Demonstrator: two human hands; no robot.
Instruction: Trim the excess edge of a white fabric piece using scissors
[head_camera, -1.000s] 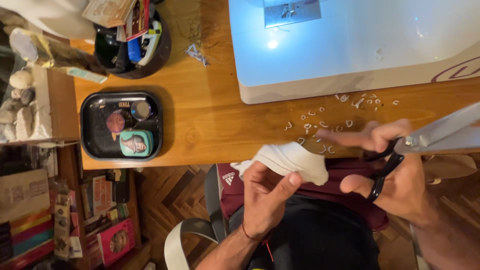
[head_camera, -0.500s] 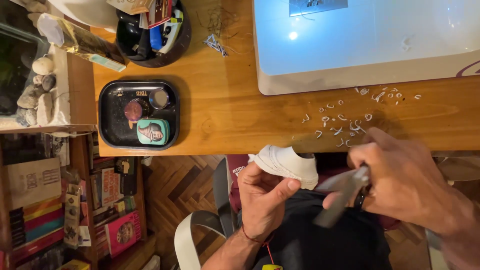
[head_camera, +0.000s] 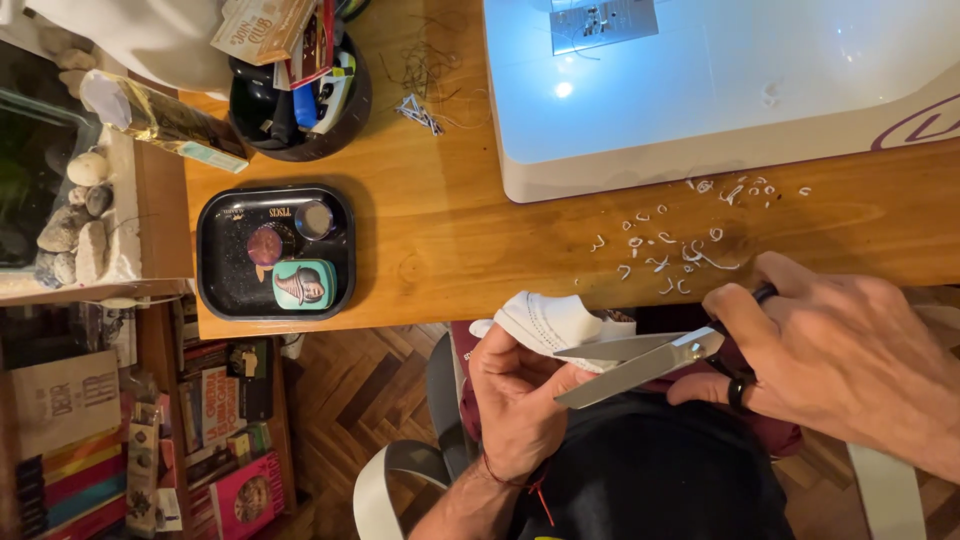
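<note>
My left hand pinches a small piece of white stitched fabric just below the front edge of the wooden table. My right hand grips black-handled scissors, fingers through the handle loops. The steel blades are slightly parted and point left, their tips at the fabric's lower edge, close to my left thumb. Small white fabric clippings lie scattered on the table above the scissors.
A white sewing machine with its lamp lit fills the top right. A black tray with small tins sits at the left, a round black holder of supplies behind it. Bookshelves and parquet floor lie below left.
My right hand has swung the scissors down from the right and brought the blades to the fabric. The left hand keeps hold of the fabric in about the same place.
</note>
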